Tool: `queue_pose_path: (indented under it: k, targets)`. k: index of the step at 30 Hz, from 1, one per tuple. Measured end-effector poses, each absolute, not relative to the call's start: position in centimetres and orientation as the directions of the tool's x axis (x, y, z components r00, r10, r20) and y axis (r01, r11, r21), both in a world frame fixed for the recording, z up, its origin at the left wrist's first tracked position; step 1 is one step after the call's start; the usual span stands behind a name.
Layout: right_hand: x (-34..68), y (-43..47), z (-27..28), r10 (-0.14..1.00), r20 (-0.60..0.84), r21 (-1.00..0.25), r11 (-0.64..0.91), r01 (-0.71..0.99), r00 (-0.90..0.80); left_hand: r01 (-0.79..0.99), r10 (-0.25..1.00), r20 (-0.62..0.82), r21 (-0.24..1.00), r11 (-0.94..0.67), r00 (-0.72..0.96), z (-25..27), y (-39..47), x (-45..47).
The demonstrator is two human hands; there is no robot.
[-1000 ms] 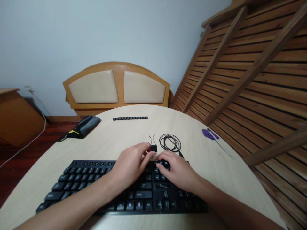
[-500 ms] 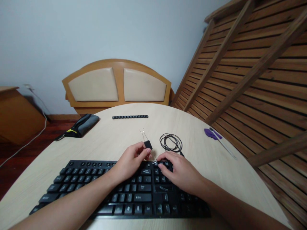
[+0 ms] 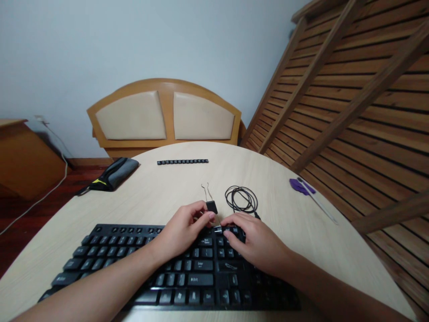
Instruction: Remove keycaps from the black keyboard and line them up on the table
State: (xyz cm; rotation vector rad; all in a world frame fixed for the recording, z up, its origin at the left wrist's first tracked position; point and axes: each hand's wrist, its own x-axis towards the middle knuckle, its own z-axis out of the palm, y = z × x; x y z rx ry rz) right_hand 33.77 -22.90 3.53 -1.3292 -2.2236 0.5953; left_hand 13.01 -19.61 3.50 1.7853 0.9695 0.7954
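A black keyboard (image 3: 199,265) lies before me, with several small keys showing bare openings along its top row. My left hand (image 3: 187,226) pinches a keycap puller (image 3: 211,207) by its black plastic block; two thin wire prongs stick up from it, and its lower wires reach down to a key at the keyboard's top right. My right hand (image 3: 256,237) rests over that upper right corner, thumb and index finger bent but apart around the wire ends. Whether its fingertips touch the wire I cannot tell, and its other fingers are mostly hidden.
A row of small black keycaps (image 3: 182,162) lies at the table's far side. Behind my right hand is a coiled black cable (image 3: 241,200). A dark pouch (image 3: 115,175) sits at left; a purple cloth (image 3: 300,186) and a thin brush (image 3: 317,200) lie right.
The view has shifted slightly. My left hand and the keycap puller have moved a little right and down, the puller's lower wires now over the key beside my right fingertips.
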Motion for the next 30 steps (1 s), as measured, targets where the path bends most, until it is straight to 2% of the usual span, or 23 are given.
queue_pose_path:
  k: [16, 22, 30]
  targets:
    - [33.82, -22.84, 3.61, 0.881, 0.184, -0.577, 0.456, 0.678, -0.436, 0.328, 0.859, 0.118, 0.891, -0.313, 0.498, 3.84, -19.94, 12.89]
    - [33.71, -22.83, 3.8, 0.881, 0.182, -0.573, 0.456, 0.681, -0.437, 0.421, 0.84, 0.147, 0.812, -0.404, 0.522, 3.77, -20.27, 13.01]
    - [33.74, -22.86, 3.73, 0.87, 0.192, -0.572, 0.476, 0.668, -0.455, 0.433, 0.826, 0.181, 0.78, -0.451, 0.534, 3.75, -20.51, 13.09]
